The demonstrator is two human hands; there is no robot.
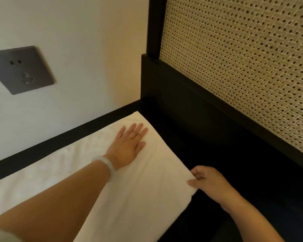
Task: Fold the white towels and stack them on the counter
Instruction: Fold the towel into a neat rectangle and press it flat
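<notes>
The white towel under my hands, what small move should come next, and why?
Probably draw the pinched edge over toward the left hand to start a fold. The white towel lies spread flat on the dark counter, the left hand presses it down, and the right hand pinches its right edge.

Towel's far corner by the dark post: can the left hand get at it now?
Probably yes. The left hand lies flat on the towel, its fingertips just short of the corner, and only bare cloth lies between them.
</notes>
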